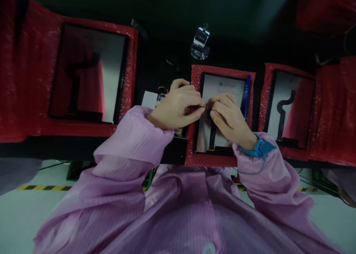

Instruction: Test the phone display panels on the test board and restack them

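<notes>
Both hands meet over a flat display panel lying on red bubble wrap. My left hand reaches in from the left, thumb and index finger pinched together near the panel's left edge. Just beside it, my right hand has its fingers closed on the upper end of a black flex cable that runs down the panel. What the left fingertips hold, if anything, is too small to make out. A blue pen lies along the panel's right side. A blue strap circles my right wrist.
On the left, another panel lies on red wrap, and a third panel is at the right. A shiny metal object stands behind the middle panel. A white piece and small electronic parts are beside my left wrist.
</notes>
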`<state>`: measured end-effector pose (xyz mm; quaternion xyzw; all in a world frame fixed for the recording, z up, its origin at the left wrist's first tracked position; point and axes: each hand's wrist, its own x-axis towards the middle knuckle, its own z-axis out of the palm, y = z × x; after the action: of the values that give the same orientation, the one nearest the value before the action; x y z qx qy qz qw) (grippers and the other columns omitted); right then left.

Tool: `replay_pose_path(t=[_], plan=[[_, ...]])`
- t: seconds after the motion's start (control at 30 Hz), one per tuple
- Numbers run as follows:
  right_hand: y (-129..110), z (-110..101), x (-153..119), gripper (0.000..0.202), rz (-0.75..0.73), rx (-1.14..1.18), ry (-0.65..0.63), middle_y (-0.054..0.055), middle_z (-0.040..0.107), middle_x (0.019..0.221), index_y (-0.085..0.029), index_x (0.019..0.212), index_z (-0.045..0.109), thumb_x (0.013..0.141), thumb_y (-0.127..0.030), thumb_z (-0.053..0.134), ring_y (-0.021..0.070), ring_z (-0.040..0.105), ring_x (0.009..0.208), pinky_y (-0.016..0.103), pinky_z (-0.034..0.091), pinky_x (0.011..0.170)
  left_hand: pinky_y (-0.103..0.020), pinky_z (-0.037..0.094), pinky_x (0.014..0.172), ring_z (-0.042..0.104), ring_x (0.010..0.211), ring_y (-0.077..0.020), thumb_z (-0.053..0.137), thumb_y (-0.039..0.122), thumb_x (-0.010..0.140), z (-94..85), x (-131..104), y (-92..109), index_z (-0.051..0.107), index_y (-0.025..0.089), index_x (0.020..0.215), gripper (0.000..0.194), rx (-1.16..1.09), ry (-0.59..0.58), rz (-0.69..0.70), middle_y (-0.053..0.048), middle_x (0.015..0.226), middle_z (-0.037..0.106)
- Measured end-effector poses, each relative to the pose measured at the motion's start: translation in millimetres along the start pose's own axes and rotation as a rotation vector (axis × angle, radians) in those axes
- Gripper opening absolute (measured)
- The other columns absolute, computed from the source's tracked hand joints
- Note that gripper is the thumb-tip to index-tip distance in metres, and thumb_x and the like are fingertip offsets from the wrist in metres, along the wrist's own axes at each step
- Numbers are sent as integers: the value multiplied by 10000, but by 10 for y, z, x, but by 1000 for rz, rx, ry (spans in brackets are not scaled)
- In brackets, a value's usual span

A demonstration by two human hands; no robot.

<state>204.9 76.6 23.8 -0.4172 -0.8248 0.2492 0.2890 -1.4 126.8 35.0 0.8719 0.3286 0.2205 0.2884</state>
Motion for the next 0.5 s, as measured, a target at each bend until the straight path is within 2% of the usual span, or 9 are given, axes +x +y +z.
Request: replay_pose_path(t=[0.23, 0.5], plan=[[-30, -44, 11, 243, 14, 108, -63, 71, 629, 1045, -233, 835, 456, 1053, -291, 365, 207, 545, 1023, 423, 419, 963, -515, 375, 1079, 644, 800, -209, 491, 312, 868, -31, -10, -35, 640, 243, 736, 211, -49, -42, 32, -2, 735, 687], [-21, -42, -3, 235, -18, 45, -58, 82, 618, 1060, -220, 824, 468, 1041, -268, 393, 220, 530, 1033, 430, 411, 968, -467, 342, 1088, 641, 812, -189, 497, 301, 875, -2, -11, -27, 630, 230, 748, 197, -48, -73, 27, 14, 735, 682]])
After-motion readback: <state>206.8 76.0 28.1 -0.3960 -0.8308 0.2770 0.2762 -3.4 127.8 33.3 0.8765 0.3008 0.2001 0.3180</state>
